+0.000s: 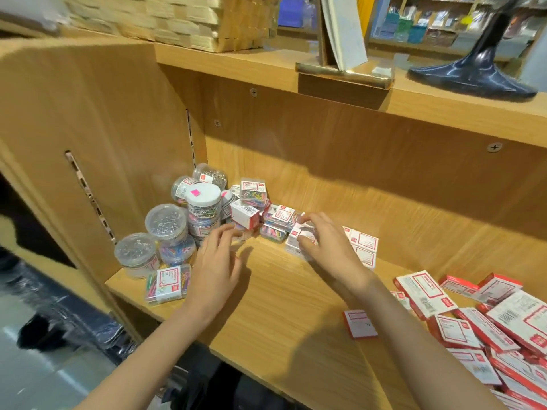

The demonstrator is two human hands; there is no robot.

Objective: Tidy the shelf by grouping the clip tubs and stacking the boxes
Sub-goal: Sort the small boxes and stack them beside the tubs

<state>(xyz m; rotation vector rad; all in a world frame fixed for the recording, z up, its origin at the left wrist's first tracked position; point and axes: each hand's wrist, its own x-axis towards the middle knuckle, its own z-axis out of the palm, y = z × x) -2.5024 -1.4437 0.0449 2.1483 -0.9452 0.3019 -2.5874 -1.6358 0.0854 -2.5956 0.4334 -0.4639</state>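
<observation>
Two bare forearms, sleeveless to the frame edge, no jewellery.

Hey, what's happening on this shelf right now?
A person is tidying a wooden shelf. The right hand grips a small white box near the back, while the left hand hovers open beside the round clip tubs clustered at the left. A loose pile of red and white boxes lies unstacked at the right.

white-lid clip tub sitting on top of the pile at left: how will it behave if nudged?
The white-lid tub stands upright on another tub, so a side push would probably tip it off. It is round, so once down it may roll along the shelf. It looks packed with metal clips, so likely heavy for its size, and the smooth clear wall may be slippery.
</observation>
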